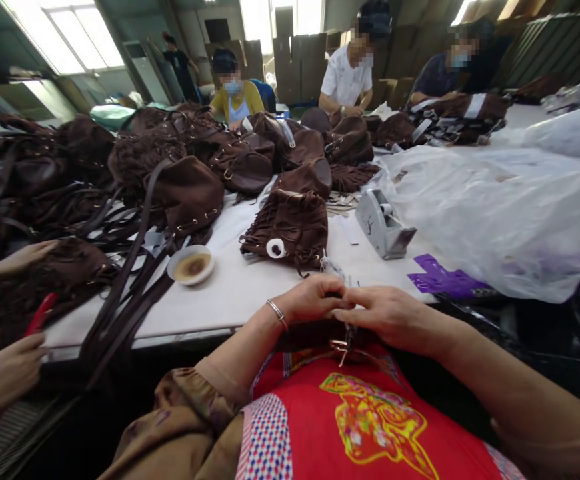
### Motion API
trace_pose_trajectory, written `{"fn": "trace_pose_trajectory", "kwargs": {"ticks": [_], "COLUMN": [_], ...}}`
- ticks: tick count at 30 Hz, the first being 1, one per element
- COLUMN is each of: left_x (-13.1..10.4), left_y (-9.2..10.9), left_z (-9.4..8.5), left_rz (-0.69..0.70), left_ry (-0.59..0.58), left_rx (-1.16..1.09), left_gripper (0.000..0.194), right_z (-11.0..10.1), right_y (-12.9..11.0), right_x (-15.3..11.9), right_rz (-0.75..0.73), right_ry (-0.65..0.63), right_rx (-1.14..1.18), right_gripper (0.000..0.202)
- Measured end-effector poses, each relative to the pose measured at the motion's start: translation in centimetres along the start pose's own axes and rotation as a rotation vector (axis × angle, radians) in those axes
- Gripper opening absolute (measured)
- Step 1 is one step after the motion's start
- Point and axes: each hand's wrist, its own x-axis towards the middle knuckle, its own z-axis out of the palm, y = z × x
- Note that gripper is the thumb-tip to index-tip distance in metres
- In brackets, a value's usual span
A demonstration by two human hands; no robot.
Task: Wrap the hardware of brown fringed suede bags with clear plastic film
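My left hand (315, 298), with a silver bangle at its wrist, is closed in a pinch at the table's front edge. The fingertips of my right hand (387, 312) meet it, also pinched together. Whatever they hold between them is small and mostly hidden by the fingers. Just below hangs a dark piece with a metal clasp (340, 345), in front of my red apron (320, 413). Beyond my hands lies a dark brown fringed bag (297, 223) with a white round tag (276, 249). Clear plastic and thin string (334, 268) trail from its near corner.
A white bowl of brownish liquid (193, 265) stands left, beside long brown straps (135, 287). A grey tape dispenser (383, 223), purple plastic (443, 277) and clear plastic bags (510, 207) lie right. Brown bags (185, 193) are heaped behind. A co-worker's hand (7, 373) holds a red-handled tool (41, 313).
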Motion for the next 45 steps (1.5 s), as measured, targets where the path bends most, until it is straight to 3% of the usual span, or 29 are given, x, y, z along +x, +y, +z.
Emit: {"fn": "trace_pose_trajectory", "kwargs": {"ticks": [3, 5, 7, 10, 12, 15, 17, 19, 23, 25, 27, 30, 32, 34, 37, 40, 42, 45], "left_x": [-0.4, -0.7, -1.2, -2.2, -2.6, -2.5, -2.1, -1.8, -1.5, -0.4, 2.1, 7.6, 11.0, 12.7, 10.6, 4.7, 0.7, -3.2], "left_y": [-0.6, -0.6, -0.4, -0.1, 0.0, 0.0, 0.1, 0.5, 2.5, 3.6, 4.3, 4.3, 3.7, 3.1, 2.7, 3.3, 3.9, 4.5], "left_z": [0.8, 1.2, 1.5, 1.9, 2.1, 1.9, 1.4, 0.6, -2.2, -3.9, -5.4, -6.3, -5.9, -4.7, -2.3, 0.1, 1.5, 2.4], "left_rz": [0.019, 0.014, -0.024, -0.207, -0.363, -0.49, -0.558, -0.649, -0.719, -0.64, -0.513, -0.344, -0.303, -0.305, -0.299, -0.281, -0.258, -0.207], "left_ry": [-0.005, 0.059, 0.222, 0.457, 0.43, 0.298, 0.255, 0.236, 0.35, 0.451, 0.53, 0.577, 0.57, 0.575, 0.567, 0.507, 0.421, 0.3], "left_rx": [0.073, 0.097, 0.174, 0.469, 0.688, 0.844, 0.809, 0.65, -0.04, -0.386, -0.545, -0.489, -0.398, -0.243, -0.049, 0.065, 0.179, 0.43], "left_gripper": [0.012, 0.009, 0.015, 0.048, 0.055, 0.029, 0.012, 0.009, 0.015, 0.02, 0.024, 0.014, 0.013, 0.016, 0.021, 0.017, 0.025, 0.035], "right_z": [0.7, 0.7, 0.3, -0.5, -0.8, -0.7, -0.4, 0.0, 0.7, 1.2, 1.7, 2.6, 3.1, 3.7, 4.6, 5.2, 5.4, 5.6], "right_y": [0.2, 0.6, 1.2, 2.1, 2.6, 3.3, 3.6, 4.0, 5.0, 5.4, 5.5, 4.9, 4.1, 3.4, 2.8, 2.5, 2.3, 1.9], "right_x": [0.0, 0.0, -0.2, -0.6, -1.1, -2.0, -2.8, -3.6, -5.2, -5.8, -5.9, -5.2, -4.4, -3.7, -3.3, -2.9, -2.3, -0.7], "right_rz": [-0.041, -0.054, -0.049, -0.01, 0.015, 0.042, 0.067, 0.106, 0.182, 0.194, 0.194, 0.179, 0.157, 0.145, 0.151, 0.15, 0.148, 0.193], "right_ry": [-0.086, -0.08, -0.024, 0.123, 0.204, 0.239, 0.247, 0.27, 0.332, 0.349, 0.353, 0.324, 0.286, 0.259, 0.288, 0.369, 0.39, 0.353], "right_rx": [-0.126, -0.144, -0.121, -0.064, -0.037, -0.03, -0.018, 0.026, 0.123, 0.14, 0.128, 0.083, 0.063, 0.062, 0.07, 0.031, -0.007, -0.058], "right_gripper": [0.015, 0.016, 0.018, 0.022, 0.024, 0.027, 0.027, 0.028, 0.027, 0.026, 0.026, 0.027, 0.028, 0.028, 0.029, 0.029, 0.026, 0.021]}}
